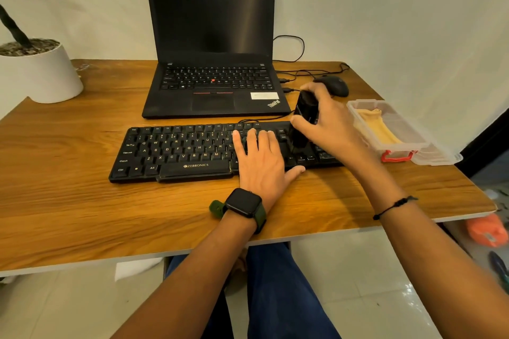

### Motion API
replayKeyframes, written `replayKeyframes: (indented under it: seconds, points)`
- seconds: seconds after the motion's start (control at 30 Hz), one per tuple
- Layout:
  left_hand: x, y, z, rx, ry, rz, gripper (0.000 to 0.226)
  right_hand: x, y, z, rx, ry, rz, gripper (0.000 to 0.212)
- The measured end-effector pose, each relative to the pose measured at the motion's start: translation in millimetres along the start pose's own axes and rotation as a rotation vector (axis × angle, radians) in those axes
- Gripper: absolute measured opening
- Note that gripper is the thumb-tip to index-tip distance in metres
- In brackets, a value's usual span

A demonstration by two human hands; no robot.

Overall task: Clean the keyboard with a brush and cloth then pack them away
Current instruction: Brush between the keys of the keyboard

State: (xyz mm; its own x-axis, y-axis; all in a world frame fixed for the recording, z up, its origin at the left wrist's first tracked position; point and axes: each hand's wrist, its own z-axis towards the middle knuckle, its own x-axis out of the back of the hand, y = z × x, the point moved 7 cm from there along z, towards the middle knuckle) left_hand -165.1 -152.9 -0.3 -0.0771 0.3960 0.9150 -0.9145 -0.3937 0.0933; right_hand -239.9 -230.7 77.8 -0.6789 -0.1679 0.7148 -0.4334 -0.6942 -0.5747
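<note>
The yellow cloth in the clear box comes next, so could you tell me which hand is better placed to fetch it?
Probably the right hand: it is beside the box holding the cloth, though it grips the brush. The left hand lies flat on the keyboard.

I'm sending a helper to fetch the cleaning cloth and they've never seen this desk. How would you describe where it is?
Start at the open laptop in the middle of the wooden desk, then look right, past the black mouse. Near the desk's right edge sits a clear plastic box with a red latch. The cloth is the pale yellow fabric lying inside it, the only soft thing there.
</note>
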Motion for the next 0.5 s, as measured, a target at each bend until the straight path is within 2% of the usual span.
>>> replayKeyframes:
  seconds: [0.37, 0.43, 0.5]
  points:
    - [1.4, 0.9, 0.5, -0.008, -0.036, -0.047, 0.085, 1.2, -0.2, -20.3, -0.042, -0.134, -0.025, 0.044]
    - [1.0, 0.8, -0.3, -0.013, -0.035, -0.033, 0.086, 7.9, 1.5, -16.4, -0.07, -0.103, 0.029, 0.042]
    - [1.0, 0.4, -0.6, -0.014, -0.022, -0.025, 0.089, 18.1, 2.8, -9.2, -0.08, -0.001, 0.066, 0.044]
